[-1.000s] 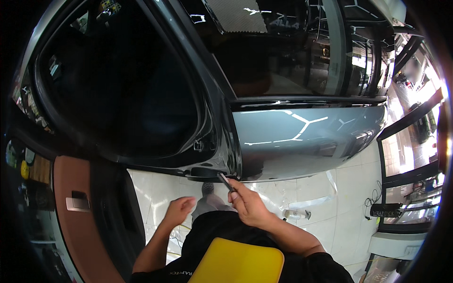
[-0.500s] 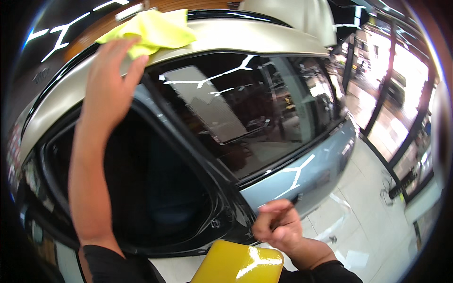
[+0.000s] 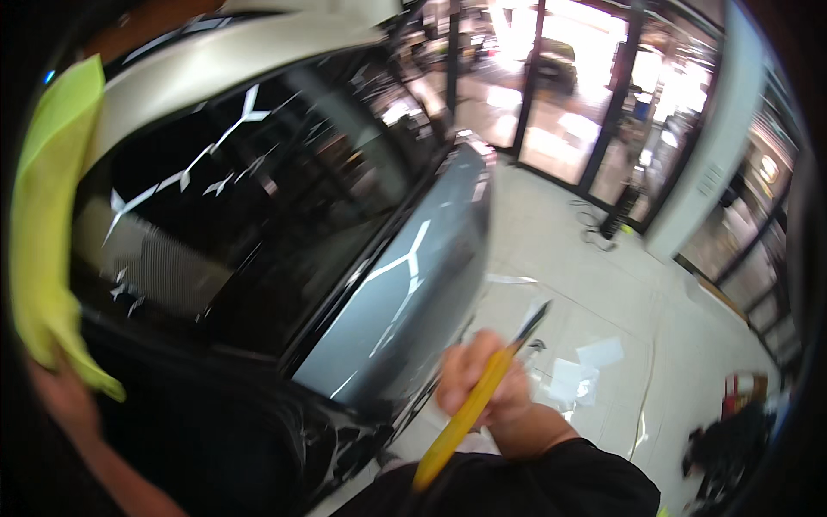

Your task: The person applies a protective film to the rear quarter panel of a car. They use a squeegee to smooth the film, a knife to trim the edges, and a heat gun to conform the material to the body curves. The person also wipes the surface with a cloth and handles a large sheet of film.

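Observation:
At the left edge, my left hand [image 3: 69, 392] grips the lower end of a yellow-green cloth [image 3: 52, 198], which hangs long and blurred beside the car's side window [image 3: 233, 198]. My right hand [image 3: 487, 375] is closed around a flat yellow squeegee [image 3: 461, 422], seen nearly edge-on and pointing up to the right. A dark narrow tip [image 3: 536, 319] sticks out beyond the fingers; whether it belongs to the squeegee I cannot tell. Below and left of this hand lies the grey-blue body panel [image 3: 388, 302] of the car. The pale roof edge [image 3: 215, 56] curves above the window.
Sheets of white paper or film [image 3: 586, 366] lie on the pale tiled floor [image 3: 551, 258]. A black object with cables [image 3: 613, 226] stands by the glass doors [image 3: 568, 112]. Dark items and a red box [image 3: 743, 388] sit at far right. The car's dark opening [image 3: 172, 431] is at lower left.
My view has swung right. The left hand has come off the roof with the cloth, which now hangs down. The squeegee has turned from its broad face to its edge.

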A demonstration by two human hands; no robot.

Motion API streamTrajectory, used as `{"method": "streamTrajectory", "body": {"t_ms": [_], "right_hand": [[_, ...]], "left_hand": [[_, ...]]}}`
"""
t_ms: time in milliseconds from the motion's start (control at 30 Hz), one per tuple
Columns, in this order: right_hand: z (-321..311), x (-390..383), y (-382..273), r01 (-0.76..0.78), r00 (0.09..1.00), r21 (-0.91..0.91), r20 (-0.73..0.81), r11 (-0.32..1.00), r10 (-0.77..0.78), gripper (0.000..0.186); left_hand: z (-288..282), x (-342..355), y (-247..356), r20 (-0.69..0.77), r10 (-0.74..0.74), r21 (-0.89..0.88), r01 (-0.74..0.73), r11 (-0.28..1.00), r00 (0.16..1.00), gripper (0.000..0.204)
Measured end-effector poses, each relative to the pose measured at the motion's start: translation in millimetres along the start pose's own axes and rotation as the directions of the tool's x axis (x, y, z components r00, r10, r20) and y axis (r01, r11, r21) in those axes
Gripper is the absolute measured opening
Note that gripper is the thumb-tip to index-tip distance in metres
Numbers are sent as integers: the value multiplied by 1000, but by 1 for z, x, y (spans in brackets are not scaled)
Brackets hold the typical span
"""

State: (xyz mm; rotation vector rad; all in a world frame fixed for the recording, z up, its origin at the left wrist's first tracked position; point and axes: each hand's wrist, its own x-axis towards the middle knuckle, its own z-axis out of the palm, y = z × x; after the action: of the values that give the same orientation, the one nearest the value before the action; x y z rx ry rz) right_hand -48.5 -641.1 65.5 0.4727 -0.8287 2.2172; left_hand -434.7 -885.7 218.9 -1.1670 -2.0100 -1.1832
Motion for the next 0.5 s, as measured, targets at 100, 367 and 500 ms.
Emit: {"method": "streamTrajectory", "body": {"t_ms": [100,367,500], "right_hand": [[-53,-34,-36,19,979,-205,-195,979,-59,25],[-142,-57,-117,-224,825,-224,-562,948,62,24],[-147,-24,-120,-300,792,-256,-604,919,90,21]], "left_hand": [[55,-152,-22,382,-92,-111,145,983,920,36],[48,-274,109,166,-907,-754,642,136,387,21],[112,-265,164,129,-790,-28,798,602,600,23]]}}
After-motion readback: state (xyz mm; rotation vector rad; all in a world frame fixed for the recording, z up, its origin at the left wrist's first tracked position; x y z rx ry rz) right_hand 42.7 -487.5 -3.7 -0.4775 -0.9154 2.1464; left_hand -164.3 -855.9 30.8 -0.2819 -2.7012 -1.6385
